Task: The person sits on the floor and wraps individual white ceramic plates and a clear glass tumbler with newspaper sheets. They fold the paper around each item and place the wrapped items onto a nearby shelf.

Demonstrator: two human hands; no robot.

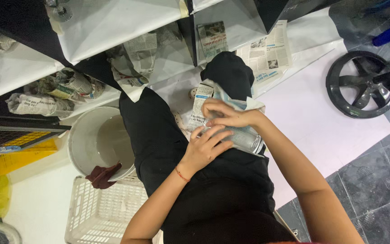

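Left hand [204,147] and right hand [224,115], fingers curled, both grip a clear glass jar [244,138] partly wrapped in newspaper [199,108] on the lap.

A shop storeroom: shelves [113,27] of newspaper-wrapped bundles [39,105], plastic crate [100,212].

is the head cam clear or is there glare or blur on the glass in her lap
Head view: even indoor light, mostly sharp; the clear glass under the left hand and right hand shows pale reflections; the dark trousers lose detail; soft sheen on the grey floor tiles; wide-lens bending at the edges.
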